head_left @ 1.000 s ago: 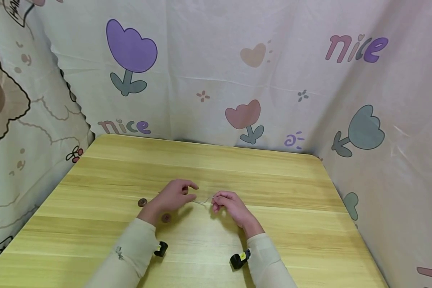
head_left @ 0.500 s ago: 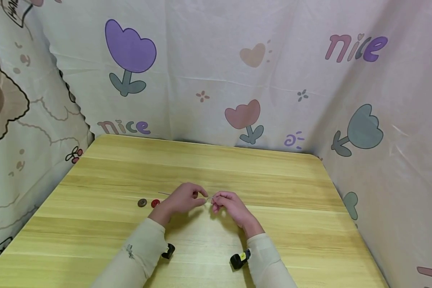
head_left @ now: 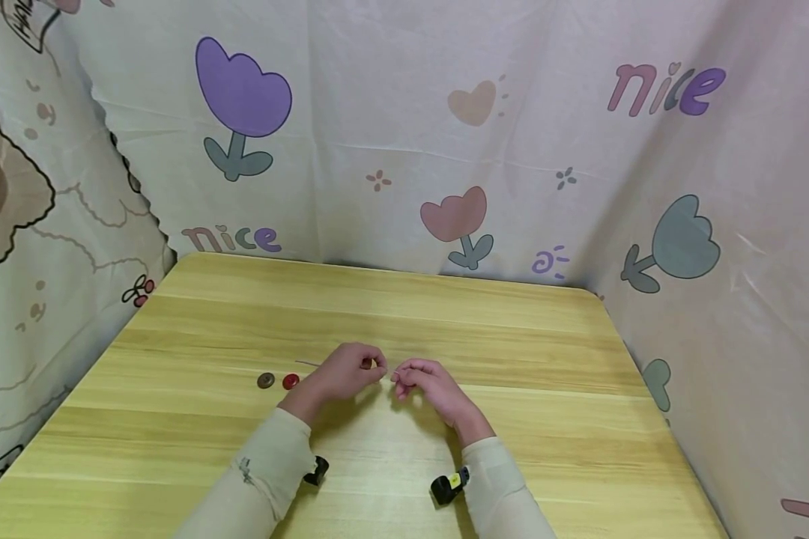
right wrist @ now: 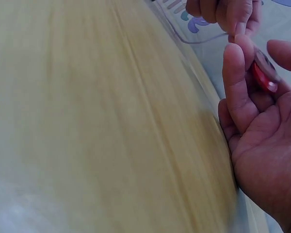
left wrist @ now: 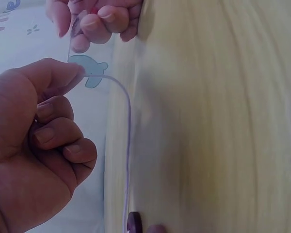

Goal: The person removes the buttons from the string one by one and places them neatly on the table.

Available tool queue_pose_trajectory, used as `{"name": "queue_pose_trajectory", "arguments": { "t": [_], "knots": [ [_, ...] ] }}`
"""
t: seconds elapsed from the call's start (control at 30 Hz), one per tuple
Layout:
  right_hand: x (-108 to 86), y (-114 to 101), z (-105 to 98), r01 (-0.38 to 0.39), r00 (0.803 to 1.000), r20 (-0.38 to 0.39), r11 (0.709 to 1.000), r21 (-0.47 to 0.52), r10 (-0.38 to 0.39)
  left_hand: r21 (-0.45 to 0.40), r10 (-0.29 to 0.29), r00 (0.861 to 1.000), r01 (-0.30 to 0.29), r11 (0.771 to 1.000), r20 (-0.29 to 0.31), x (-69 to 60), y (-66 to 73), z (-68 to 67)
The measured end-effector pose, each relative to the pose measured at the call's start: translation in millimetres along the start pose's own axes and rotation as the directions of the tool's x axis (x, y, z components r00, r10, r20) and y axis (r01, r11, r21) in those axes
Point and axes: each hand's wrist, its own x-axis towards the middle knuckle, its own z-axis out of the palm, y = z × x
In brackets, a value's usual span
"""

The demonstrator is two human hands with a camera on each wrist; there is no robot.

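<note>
My left hand [head_left: 350, 370] pinches the end of a thin pale cord [left wrist: 128, 126] between thumb and forefinger, its other fingers curled. The cord arcs down towards the table; a stretch shows left of the hand in the head view. Close on the right, my right hand [head_left: 434, 385] has bent fingers around a red button [right wrist: 263, 79] and a brownish button [right wrist: 266, 64], which lie against each other. The thumb stands a little off them. The left fingertips are at the right fingertips in the right wrist view. Whether the cord passes through these buttons is hidden.
On the wooden table [head_left: 512, 337], a brown button [head_left: 266, 380] and a red button [head_left: 291, 382] lie left of the left wrist. A dark button [left wrist: 134, 222] stands at the bottom of the left wrist view. Printed cloth [head_left: 377, 112] hangs behind the table.
My left hand has moved right to the right fingertips, and its thumb and forefinger have closed on the cord. A red button has come into sight by the left wrist. The right hand barely moved.
</note>
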Motion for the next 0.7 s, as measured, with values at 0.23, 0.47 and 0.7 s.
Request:
{"name": "queue_pose_trajectory", "arguments": {
  "t": [0.23, 0.47, 0.7],
  "knots": [
    [-0.4, 2.8, 0.2, 0.019, 0.999, 0.031, 1.0, 0.021, -0.02, 0.01, -0.023, 0.999, 0.023, 1.0, -0.049, -2.8, 0.4, -6.8],
    [0.6, 6.2, -0.2, 0.062, 0.998, 0.02, 0.996, 0.059, -0.063, -0.027, -0.032, 0.994, 0.029, 0.999, -0.1, -2.9, 0.2, -8.8],
    [0.2, 7.0, -1.9, 0.095, 0.995, 0.002, 0.995, 0.027, -0.095, -0.09, -0.043, 0.992, 0.032, 0.995, -0.118, -1.7, -0.3, -6.5]
  ]
}}
